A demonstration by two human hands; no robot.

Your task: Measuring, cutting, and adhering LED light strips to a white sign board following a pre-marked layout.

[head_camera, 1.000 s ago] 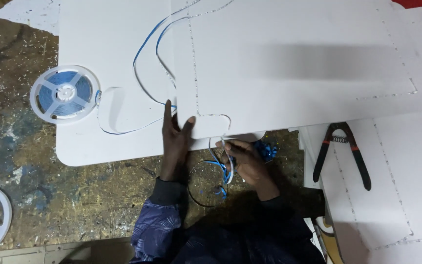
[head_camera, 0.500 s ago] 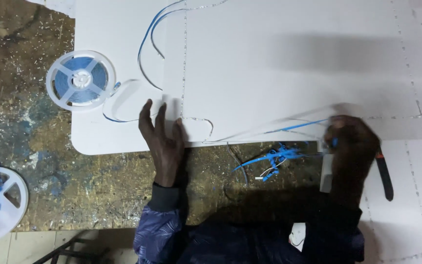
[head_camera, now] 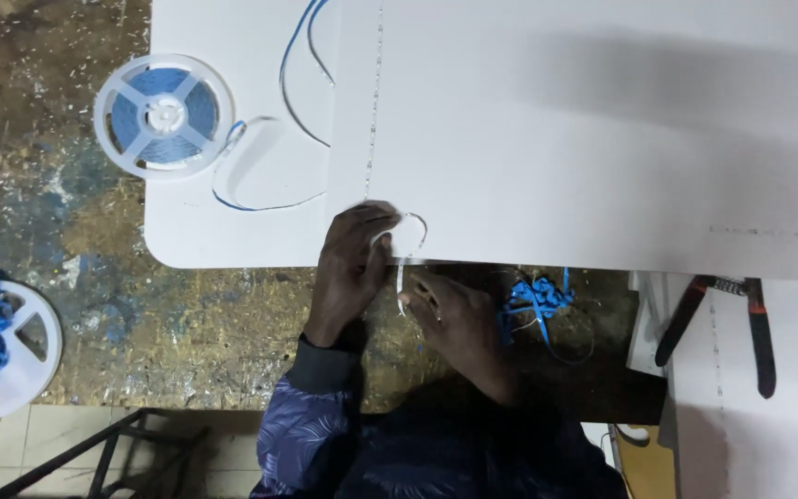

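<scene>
A thin white strip (head_camera: 401, 277) is pinched by the right hand (head_camera: 454, 319) and pressed onto the white board (head_camera: 602, 139) by the left hand (head_camera: 351, 268), fingers flat

Both hands are bare, no gloves, rings or watch that I can spot. The left hand (head_camera: 351, 268) comes out of a puffy blue-purple patterned sleeve (head_camera: 311, 420) with a dark ribbed cuff, and the right hand (head_camera: 459, 323) runs into shadowy dark clothing.

Board (head_camera: 602, 139): smooth, matt white sheet. Bench (head_camera: 187, 323) below board: rough, paint-stained wood. Reel (head_camera: 163, 115) left of board: glossy white plastic. Sleeve (head_camera: 311, 434): patterned cloth.
</scene>
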